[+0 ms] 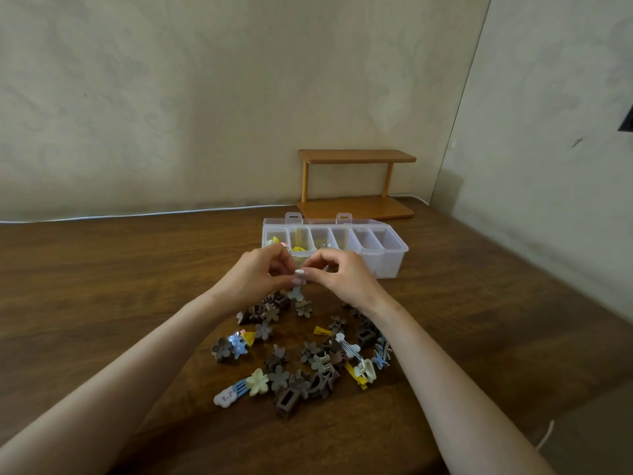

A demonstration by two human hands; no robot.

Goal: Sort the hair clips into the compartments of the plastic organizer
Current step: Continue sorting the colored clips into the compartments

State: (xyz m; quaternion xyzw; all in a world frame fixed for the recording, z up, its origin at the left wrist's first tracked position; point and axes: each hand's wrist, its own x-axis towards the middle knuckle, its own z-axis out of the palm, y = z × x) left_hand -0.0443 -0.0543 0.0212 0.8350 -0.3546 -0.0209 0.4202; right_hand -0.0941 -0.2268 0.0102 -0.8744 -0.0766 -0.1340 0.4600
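A clear plastic organizer (394, 258) with several compartments stands open on the wooden table; its left compartments hold yellow and pink clips, its right ones look bare. In front of it my left hand (255, 277) and my right hand (337, 274) meet, fingertips pinched together on one small pale flower clip (295, 292) that hangs below them. Under my hands lies a loose heap of hair clips (298, 358): brown and cream flower claws, yellow snap clips, a blue star clip, a white cloud clip.
A small two-level wooden shelf (356, 183) stands behind the organizer against the wall. A white cable (137, 214) runs along the table's far edge. Another white cord (544, 437) lies at the lower right.
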